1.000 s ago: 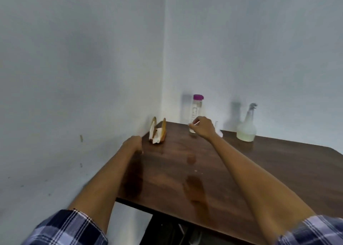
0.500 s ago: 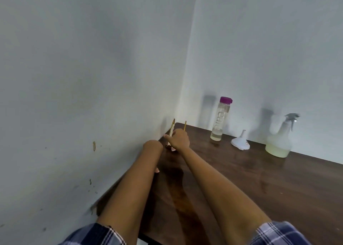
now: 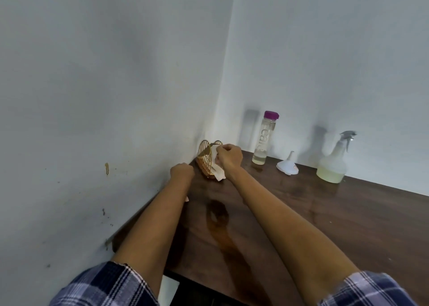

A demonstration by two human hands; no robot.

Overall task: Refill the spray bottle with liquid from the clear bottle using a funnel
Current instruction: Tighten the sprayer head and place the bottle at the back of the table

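White napkin (image 3: pixel 217 164) pinched by right hand (image 3: pixel 228 158) — left hand's (image 3: pixel 182 171) curled fingers hidden.

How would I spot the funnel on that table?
Look along the back wall of the dark wooden table. Between the tall clear bottle with the purple cap and the spray bottle lies the funnel: small, white, wide mouth down, spout pointing up.

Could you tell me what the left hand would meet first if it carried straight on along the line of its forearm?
Probably the wire napkin holder in the table's corner. The left hand is a fist pointing up-right along the wall, with the holder just beyond its knuckles. Depth is unclear, so it may brush the wall first.
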